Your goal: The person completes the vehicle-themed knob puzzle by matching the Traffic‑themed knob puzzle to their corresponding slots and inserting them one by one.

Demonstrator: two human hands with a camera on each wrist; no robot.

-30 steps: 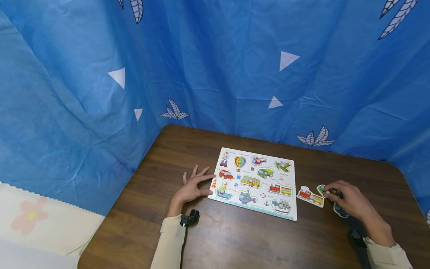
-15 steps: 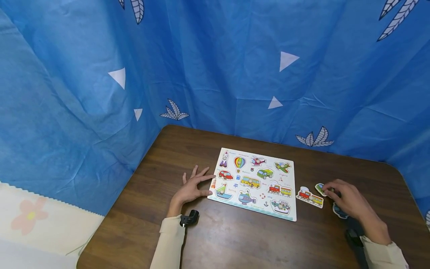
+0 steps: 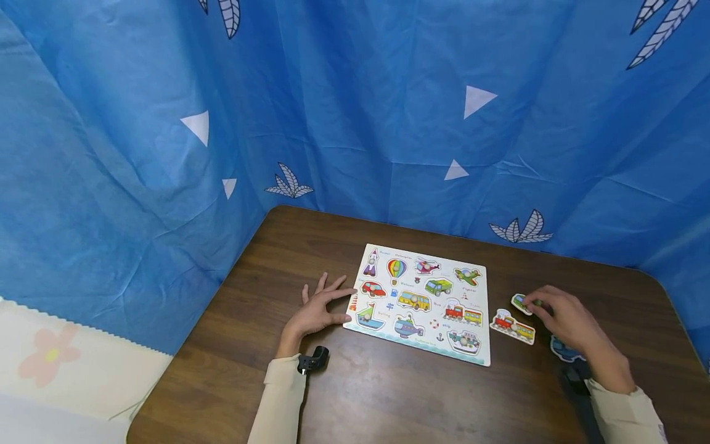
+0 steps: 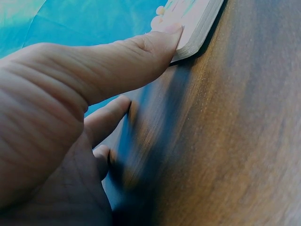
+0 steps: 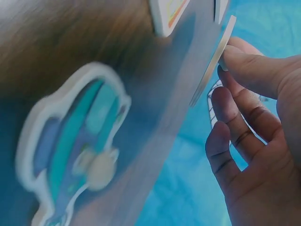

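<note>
A blue curtain (image 3: 355, 111) printed with white triangles and leaves is hung behind and around a dark wooden bench (image 3: 388, 394). A white puzzle board (image 3: 424, 302) with vehicle pictures is laid flat near the middle of the bench. Its left edge is touched by the left hand (image 3: 316, 311), whose fingers are spread flat on the wood; in the left wrist view the thumb (image 4: 141, 52) is pressed against the board's corner (image 4: 195, 28). Right of the board, a small green puzzle piece (image 3: 521, 303) is pinched in the grip of the right hand (image 3: 566, 320) and seen lifted edge-on (image 5: 214, 59). A train piece (image 3: 513, 325) is lain just beside the board, and a blue piece (image 3: 563, 351) is partly hidden under the right wrist.
</note>
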